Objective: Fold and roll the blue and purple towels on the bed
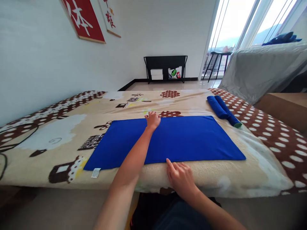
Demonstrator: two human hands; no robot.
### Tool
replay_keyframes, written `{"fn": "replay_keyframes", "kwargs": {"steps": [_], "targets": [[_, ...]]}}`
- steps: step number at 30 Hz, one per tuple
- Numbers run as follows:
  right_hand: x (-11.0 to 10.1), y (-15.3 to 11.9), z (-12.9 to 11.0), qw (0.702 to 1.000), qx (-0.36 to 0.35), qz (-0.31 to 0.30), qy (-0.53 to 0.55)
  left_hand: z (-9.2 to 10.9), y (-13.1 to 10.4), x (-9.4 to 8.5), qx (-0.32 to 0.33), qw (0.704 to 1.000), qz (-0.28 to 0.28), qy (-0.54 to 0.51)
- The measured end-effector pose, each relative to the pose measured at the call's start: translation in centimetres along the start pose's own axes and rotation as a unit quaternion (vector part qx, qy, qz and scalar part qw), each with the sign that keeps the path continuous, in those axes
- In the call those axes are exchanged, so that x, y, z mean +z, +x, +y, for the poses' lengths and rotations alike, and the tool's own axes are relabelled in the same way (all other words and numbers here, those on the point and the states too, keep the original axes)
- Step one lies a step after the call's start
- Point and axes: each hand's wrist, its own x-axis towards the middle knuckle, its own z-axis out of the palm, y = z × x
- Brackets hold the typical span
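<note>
A blue cloth (182,139) lies spread flat in a rectangle on the patterned blanket, with a small white label (96,172) at its near left corner. My left hand (153,120) reaches across it to the far edge, back of the hand up, little finger apart and fingertips bent down at the hem. Close to me, my right hand (180,175) rests at the near edge; its index finger stretches onto the hem while the other fingers are bent over the blanket. Neither hand lifts the cloth. To the right lie two rolled blue cloths (224,111), side by side.
The beige blanket (134,110) with brown dotted borders covers the bed. A dark cable (16,147) loops at the left. Beyond stand a black rack (165,62) holding white boxes and a stool (218,60). Sheeting (259,68) covers something bulky above a cardboard box (283,110).
</note>
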Motion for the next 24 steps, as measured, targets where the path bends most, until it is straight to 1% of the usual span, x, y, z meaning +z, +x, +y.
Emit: {"fn": "replay_keyframes", "kwargs": {"steps": [3,6,9,13,16,19,21,22,24], "targets": [[0.4,0.0,-0.1,1.0,0.012,-0.005,-0.006,-0.4,2.0,2.8,0.001,0.999,-0.042,-0.008],[0.2,0.5,-0.1,0.999,0.011,-0.034,-0.004,-0.9,3.8,4.9,-0.009,0.997,-0.075,-0.017],[0.1,1.1,0.0,0.999,0.012,-0.048,0.001,-1.2,5.1,6.1,-0.02,0.995,-0.091,-0.025],[0.4,1.2,0.2,0.999,0.021,-0.039,0.009,-1.0,5.8,6.6,-0.021,0.994,-0.1,-0.044],[0.4,1.2,0.3,1.0,0.015,-0.018,0.016,-0.5,5.8,6.2,-0.019,0.992,-0.096,-0.074],[-0.6,1.4,0.4,0.998,0.013,0.04,0.038,0.0,5.8,4.8,-0.018,0.989,-0.077,-0.123],[-2.3,2.0,0.7,0.994,0.019,0.082,0.074,0.4,5.8,3.1,-0.011,0.984,-0.066,-0.168],[-3.6,2.5,0.9,0.989,0.023,0.105,0.098,0.5,5.9,2.0,-0.004,0.979,-0.063,-0.195],[-6.9,3.7,1.8,0.978,0.034,0.15,0.143,0.8,6.0,-0.8,0.011,0.965,-0.062,-0.254]]}}
